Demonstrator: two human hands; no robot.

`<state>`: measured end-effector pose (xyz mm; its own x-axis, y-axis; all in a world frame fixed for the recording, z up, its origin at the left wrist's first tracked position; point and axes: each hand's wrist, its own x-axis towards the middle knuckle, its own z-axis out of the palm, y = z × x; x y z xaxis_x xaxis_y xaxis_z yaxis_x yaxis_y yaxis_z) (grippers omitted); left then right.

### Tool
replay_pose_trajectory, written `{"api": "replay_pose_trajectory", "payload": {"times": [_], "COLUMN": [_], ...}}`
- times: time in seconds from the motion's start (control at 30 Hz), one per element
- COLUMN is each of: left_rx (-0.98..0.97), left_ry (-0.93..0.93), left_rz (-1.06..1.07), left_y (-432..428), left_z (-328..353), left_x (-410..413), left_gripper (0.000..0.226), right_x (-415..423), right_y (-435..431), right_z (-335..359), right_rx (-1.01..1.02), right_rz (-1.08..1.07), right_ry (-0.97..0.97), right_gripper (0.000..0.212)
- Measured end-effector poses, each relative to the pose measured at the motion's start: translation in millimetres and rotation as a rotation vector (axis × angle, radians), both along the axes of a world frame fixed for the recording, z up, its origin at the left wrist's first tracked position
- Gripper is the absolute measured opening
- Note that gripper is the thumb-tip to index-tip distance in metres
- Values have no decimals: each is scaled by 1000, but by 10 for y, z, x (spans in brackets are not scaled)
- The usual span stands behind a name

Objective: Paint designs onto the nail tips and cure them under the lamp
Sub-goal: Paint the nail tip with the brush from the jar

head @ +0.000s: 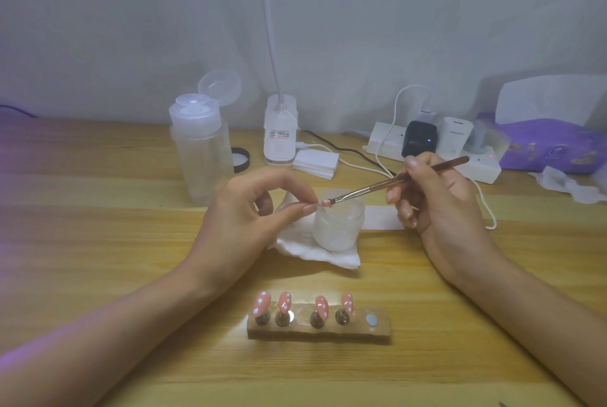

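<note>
Above desk [98,259], nail tip [325,202] between fingertips [308,208]

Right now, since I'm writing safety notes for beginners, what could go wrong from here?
1. The left hand pinches the nail tip only at its fingertips, above the frosted jar; pressure from the brush in the right hand could flick it loose.
2. The four dotted tips on the stand sit between the forearms; a lowered wrist might knock or smear them.
</note>
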<state>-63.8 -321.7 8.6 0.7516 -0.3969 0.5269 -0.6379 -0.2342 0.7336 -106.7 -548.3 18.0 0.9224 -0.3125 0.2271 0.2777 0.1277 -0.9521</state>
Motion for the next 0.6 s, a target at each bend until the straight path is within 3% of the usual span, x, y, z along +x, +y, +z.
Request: {"api": "replay_pose_trajectory", "payload": {"times": [0.6], "left_rx": [1], "left_ry": [-33], "left_rz": [-14], "left_y": [1], "left_z": [-47], "left_x": [33], "left_gripper": [7], "right_x": [0], "right_y": [-11], "right_z": [-2], "right_rx": [-2], "right_rz": [-12], "right_ry": [1], "right_gripper": [23]}}
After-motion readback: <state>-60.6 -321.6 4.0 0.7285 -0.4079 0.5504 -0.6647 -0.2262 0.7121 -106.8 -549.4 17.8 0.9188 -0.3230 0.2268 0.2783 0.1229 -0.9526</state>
